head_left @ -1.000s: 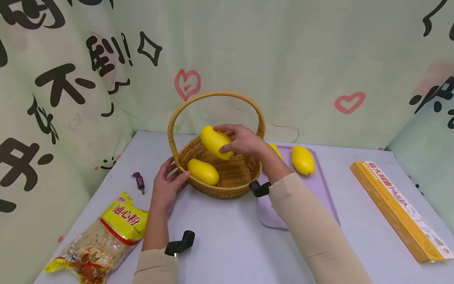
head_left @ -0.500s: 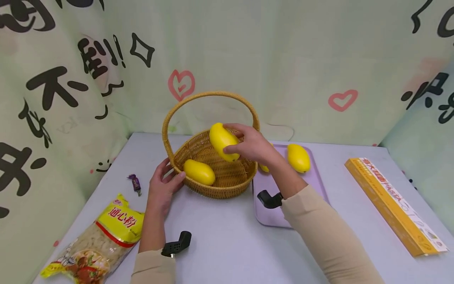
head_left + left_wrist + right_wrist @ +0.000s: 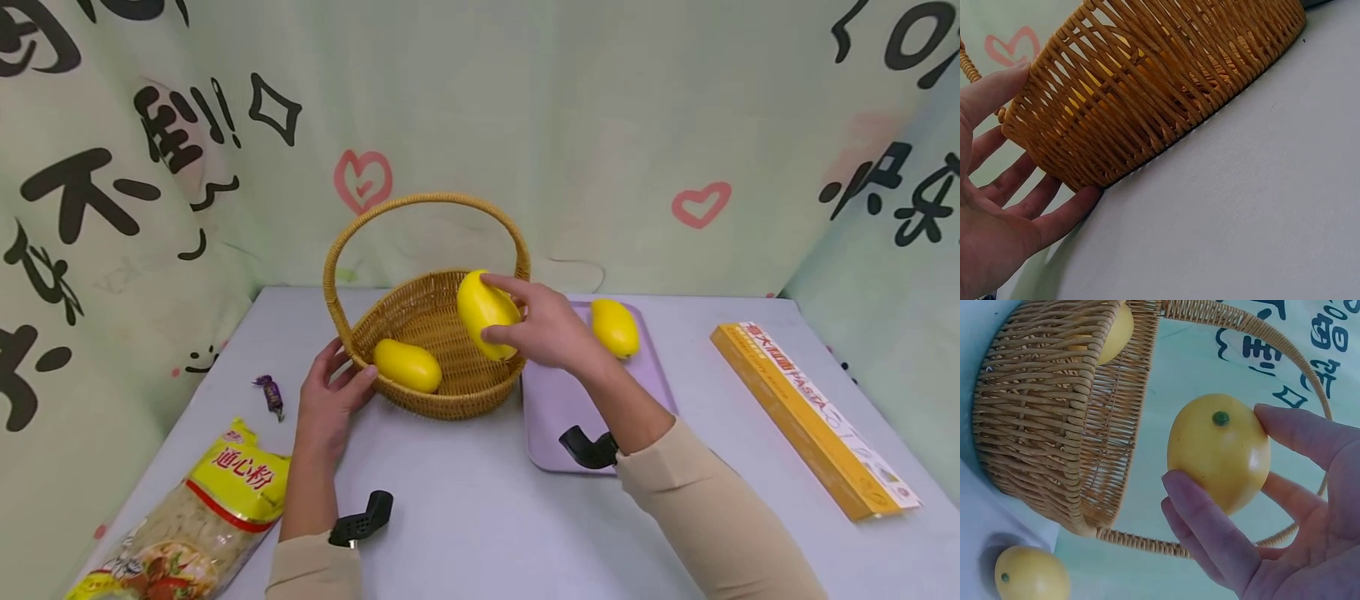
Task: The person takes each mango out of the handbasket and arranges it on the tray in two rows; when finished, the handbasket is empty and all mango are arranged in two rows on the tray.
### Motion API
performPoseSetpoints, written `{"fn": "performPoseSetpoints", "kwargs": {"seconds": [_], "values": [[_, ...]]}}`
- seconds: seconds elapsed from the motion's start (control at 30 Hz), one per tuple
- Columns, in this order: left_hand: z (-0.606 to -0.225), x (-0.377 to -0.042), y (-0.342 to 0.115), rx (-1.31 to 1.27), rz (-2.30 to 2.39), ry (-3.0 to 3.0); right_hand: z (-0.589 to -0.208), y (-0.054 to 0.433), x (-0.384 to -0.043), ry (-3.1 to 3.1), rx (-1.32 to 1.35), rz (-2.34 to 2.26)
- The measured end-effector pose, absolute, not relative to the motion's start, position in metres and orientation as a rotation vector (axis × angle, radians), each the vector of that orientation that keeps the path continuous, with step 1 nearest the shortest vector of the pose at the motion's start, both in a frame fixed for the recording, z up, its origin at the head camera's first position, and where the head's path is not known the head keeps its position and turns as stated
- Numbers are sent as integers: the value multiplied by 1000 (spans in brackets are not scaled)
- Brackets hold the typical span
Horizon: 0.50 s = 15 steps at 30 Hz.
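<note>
Main change in the last sec or so: R hand [image 3: 547, 325] slides the held mango [image 3: 486, 312] from abt over the middle of the basket [image 3: 442, 407] to its right side. Grip's the same: thumb + fingers pinch the mango, which now stands steeper than it did. R wrist view shows it clear of the wicker, looks above the rim, so it's mid-carry: not set down in the basket, nor anywhere else.

L hand [image 3: 333, 392] hasn't shifted; it holds the basket's left side, thumb at the rim, fingers agst the outer wall. Basket itself stays put rel. to its surroundings; the head view just swings a bit, so everything drifts left in frame.

Second mango [image 3: 407, 365] lies inside the basket, left/front part, same spot as before. Right of the basket, the purple tray [image 3: 555, 425] has a third mango [image 3: 615, 328] at its far end. Another one, visible on the tray ½ sec ago, is now hidden behind the R hand/arm in the head view. R wrist view does show an outside mango [image 3: 1032, 574] near the basket; can't tell which of those two it is.
</note>
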<state>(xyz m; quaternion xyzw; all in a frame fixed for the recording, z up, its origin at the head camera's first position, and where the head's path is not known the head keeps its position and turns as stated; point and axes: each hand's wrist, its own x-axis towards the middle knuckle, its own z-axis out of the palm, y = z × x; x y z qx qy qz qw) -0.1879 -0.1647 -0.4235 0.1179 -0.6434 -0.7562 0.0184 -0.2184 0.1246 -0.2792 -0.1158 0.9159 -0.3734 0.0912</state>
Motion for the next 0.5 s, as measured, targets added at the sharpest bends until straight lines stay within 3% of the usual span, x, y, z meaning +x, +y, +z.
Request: {"fn": "performPoseSetpoints", "kwargs": {"seconds": [0.5], "values": [[-421,-187,-164,393,-2310,-2034,-281,155,-189,2669,-202,-1213]]}}
